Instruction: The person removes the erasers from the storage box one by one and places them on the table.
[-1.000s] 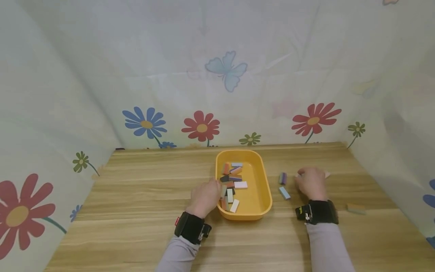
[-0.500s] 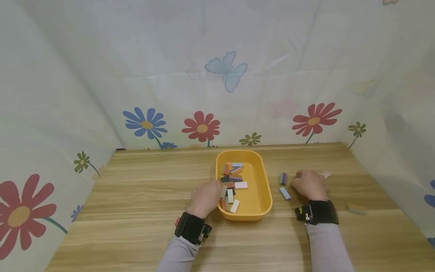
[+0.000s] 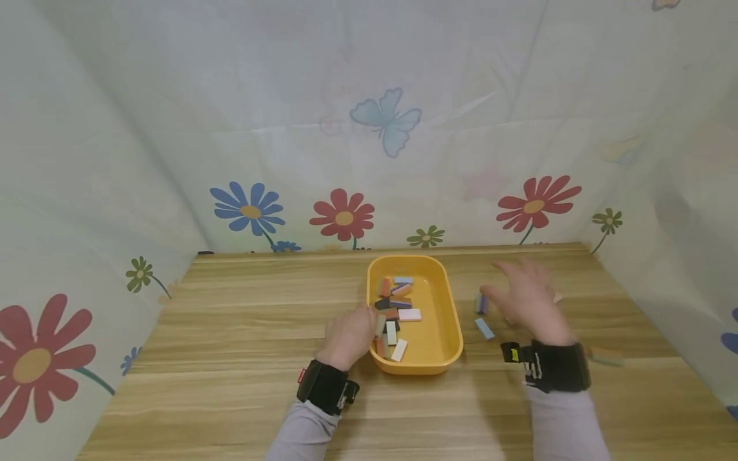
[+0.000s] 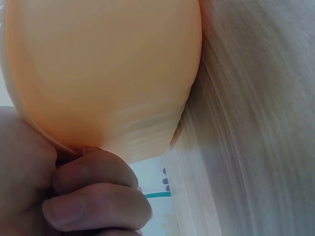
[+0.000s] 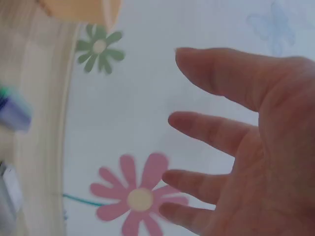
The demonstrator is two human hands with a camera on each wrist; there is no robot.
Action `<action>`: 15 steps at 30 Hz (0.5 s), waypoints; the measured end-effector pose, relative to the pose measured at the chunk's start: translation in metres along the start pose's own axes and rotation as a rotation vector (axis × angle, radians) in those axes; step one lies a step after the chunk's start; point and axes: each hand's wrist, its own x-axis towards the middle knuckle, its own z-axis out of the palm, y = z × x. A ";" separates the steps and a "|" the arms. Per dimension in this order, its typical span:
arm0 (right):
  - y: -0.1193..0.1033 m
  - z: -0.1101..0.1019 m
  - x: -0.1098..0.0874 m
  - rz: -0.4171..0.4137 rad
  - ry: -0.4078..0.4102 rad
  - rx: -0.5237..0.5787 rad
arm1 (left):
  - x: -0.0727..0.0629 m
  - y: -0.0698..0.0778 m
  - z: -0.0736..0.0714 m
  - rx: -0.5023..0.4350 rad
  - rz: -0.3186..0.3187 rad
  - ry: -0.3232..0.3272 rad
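My left hand pinches the left rim of a yellow plastic tray, its fingers curled at the edge in the left wrist view. Small two-tone rectangular blocks lie mostly along the tray's left side, among them a white block and a pink-white block. My right hand is raised over the table right of the tray, fingers spread, holding nothing. Close to its thumb is a green-and-purple block, with a light blue block nearer me. A pale block is partly hidden behind the hand.
An orange-and-green block lies farther right on the wood-grain table. A white curtain printed with flowers and a butterfly hangs behind the table and along both sides.
My right hand has lifted off the table, and its fingers have gone from curled to spread. The left hand and the tray have stayed in place.
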 end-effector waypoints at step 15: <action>-0.108 0.056 -0.022 -0.438 -0.359 -0.079 | 0.000 -0.001 0.000 0.114 0.079 0.008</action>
